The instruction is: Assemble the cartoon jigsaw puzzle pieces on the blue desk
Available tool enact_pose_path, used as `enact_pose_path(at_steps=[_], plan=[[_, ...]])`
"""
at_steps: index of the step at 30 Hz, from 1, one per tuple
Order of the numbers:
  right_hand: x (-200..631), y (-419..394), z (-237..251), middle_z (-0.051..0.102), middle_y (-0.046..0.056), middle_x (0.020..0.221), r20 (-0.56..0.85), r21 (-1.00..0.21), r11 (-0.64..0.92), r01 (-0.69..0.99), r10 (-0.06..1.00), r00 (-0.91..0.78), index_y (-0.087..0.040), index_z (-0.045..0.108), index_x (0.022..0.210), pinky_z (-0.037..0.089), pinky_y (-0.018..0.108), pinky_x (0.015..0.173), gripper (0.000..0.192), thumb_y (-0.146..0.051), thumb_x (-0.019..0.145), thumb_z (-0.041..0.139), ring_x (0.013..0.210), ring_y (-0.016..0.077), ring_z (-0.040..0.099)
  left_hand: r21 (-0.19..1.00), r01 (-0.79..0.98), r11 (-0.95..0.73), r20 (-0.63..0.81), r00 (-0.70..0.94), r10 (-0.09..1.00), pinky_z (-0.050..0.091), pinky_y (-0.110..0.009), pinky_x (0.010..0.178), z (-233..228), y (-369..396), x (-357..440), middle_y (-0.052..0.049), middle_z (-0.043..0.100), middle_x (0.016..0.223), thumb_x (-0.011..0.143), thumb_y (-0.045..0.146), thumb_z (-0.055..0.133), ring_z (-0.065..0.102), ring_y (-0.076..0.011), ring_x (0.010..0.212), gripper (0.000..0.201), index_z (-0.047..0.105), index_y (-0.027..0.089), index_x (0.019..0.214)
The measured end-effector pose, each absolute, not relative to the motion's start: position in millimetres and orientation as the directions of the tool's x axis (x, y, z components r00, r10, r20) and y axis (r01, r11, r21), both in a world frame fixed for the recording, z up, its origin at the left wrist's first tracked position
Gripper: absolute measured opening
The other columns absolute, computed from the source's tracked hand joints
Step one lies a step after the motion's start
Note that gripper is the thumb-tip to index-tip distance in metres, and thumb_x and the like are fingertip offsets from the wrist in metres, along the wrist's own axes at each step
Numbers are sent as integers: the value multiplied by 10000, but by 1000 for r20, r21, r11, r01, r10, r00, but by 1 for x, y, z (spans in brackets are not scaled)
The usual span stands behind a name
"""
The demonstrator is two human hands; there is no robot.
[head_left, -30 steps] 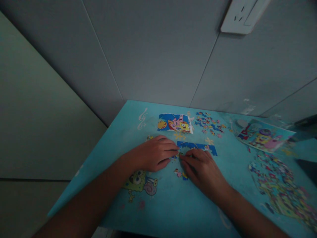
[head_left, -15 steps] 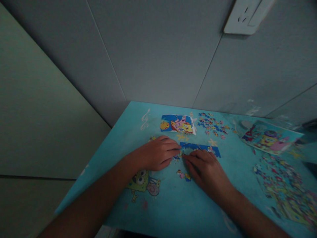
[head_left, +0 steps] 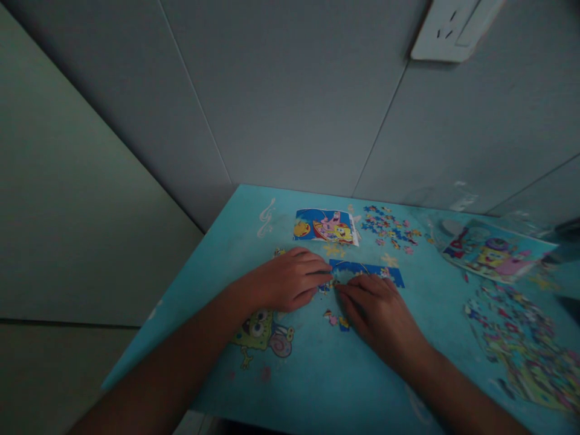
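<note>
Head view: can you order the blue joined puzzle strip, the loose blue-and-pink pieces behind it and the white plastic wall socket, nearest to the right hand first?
1. Blue puzzle strip: just beyond the right hand.
2. Loose pieces: farther back.
3. Wall socket: high up, top right.

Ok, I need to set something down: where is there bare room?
Free: the table between the forearms, nearer than the loose pieces, and the far-left corner beside the small picture. Crowded: around the left hand, right hand and blue puzzle strip, and the right side, with large picture and piece heap.
</note>
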State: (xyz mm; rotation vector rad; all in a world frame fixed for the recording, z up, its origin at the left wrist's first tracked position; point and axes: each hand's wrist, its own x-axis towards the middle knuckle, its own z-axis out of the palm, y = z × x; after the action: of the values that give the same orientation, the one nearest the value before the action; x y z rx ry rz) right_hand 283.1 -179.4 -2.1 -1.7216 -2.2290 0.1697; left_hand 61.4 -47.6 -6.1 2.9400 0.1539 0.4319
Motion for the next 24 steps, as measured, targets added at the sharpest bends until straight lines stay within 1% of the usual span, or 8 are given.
enact_pose_path(at_steps=[6,13,20,24], plan=[[284,-179,-4,701,48,1011,175,-283,269,921,958,-226,-257,737,1107,437,421,875,217,-256,1013,542,943,234,626,189,84,-978,258,957,132,375,-481,1126,-5,-48,61,-103,619,1398,995,239,503,534,-265,1304,385,581,174,1367],[284,-178,-4,702,52,1003,189,-291,277,916,955,-229,-253,735,1113,433,419,852,227,-263,1016,530,934,238,624,213,87,-973,285,947,147,382,-484,1126,-7,-48,61,-95,620,1405,973,244,523,542,-262,1312,431,564,218,1401],[284,-179,-5,703,51,1014,197,-299,272,914,955,-220,-253,735,1120,438,422,867,227,-259,1013,534,942,235,622,206,98,-974,259,954,151,348,-491,1162,-7,-48,60,-99,575,1462,980,270,523,510,-266,1359,409,581,224,1383],[286,-178,-6,705,61,1019,210,-277,266,923,955,-212,-247,739,1105,438,426,876,226,-260,1012,533,945,236,623,216,93,-972,259,954,149,340,-499,1174,-7,-47,60,-102,575,1463,978,275,532,507,-269,1364,415,582,222,1386]])
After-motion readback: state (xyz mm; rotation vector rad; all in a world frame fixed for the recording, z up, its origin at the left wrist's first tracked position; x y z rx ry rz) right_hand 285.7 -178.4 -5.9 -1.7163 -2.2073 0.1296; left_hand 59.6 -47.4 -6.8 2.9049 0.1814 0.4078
